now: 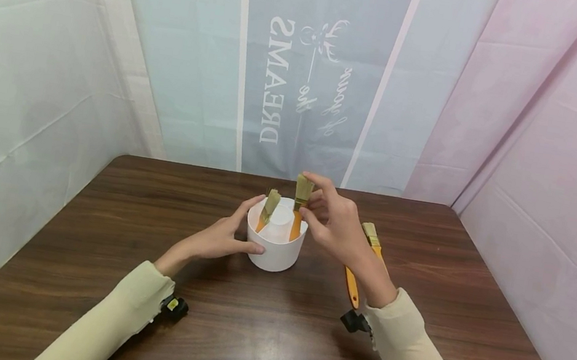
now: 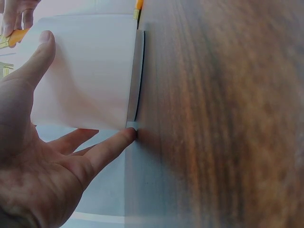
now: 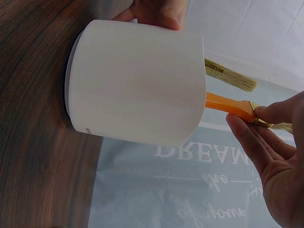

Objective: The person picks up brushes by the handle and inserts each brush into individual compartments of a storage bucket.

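My left hand (image 1: 219, 237) holds a white round container (image 1: 277, 257) near the table's middle, its thumb on the near side and its fingers round the left. Bristles up, a paintbrush (image 1: 301, 193) stands partly inside, its orange handle (image 3: 232, 105) coming out over the rim. The right hand (image 1: 339, 224) pinches that brush near its metal band, between thumb and fingers. Another paintbrush (image 1: 270, 207) leans inside the container on the left, bristles up. Both handles' lower ends are hidden by the container wall.
A paintbrush (image 1: 352, 288) with a yellow-orange handle lies on the brown wooden table (image 1: 265, 338), partly under the right forearm. Beyond the table's back edge hangs a printed grey-blue curtain (image 1: 308, 83). Pale sheets hang at both sides.
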`<state>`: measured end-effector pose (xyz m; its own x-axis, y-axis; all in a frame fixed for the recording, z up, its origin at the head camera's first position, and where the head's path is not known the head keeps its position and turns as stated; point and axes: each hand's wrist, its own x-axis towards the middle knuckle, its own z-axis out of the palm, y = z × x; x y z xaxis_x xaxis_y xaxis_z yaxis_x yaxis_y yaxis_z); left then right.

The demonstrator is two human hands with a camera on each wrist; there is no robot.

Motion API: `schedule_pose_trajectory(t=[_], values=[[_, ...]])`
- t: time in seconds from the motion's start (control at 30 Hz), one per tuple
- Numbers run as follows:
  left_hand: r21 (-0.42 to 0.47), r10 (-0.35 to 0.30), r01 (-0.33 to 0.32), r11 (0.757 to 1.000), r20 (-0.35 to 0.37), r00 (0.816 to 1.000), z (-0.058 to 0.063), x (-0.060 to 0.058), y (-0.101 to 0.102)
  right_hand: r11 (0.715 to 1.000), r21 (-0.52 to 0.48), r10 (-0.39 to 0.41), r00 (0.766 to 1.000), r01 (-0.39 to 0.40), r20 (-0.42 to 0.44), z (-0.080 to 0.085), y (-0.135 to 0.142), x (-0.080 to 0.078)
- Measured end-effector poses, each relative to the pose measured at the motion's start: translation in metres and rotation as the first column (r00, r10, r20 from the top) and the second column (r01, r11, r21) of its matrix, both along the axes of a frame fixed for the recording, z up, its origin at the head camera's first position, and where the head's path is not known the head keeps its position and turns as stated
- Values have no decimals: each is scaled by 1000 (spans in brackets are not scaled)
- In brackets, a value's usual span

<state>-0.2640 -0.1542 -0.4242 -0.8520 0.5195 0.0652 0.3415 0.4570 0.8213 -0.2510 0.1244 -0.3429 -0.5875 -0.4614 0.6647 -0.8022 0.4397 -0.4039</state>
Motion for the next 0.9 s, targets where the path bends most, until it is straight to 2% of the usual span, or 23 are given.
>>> schedule_pose_trajectory(t=[0.9], values=[[-11, 4, -4, 1000, -3, 1000, 2, 1, 0, 1000, 26, -8, 1000, 8, -11, 1, -1, 0]])
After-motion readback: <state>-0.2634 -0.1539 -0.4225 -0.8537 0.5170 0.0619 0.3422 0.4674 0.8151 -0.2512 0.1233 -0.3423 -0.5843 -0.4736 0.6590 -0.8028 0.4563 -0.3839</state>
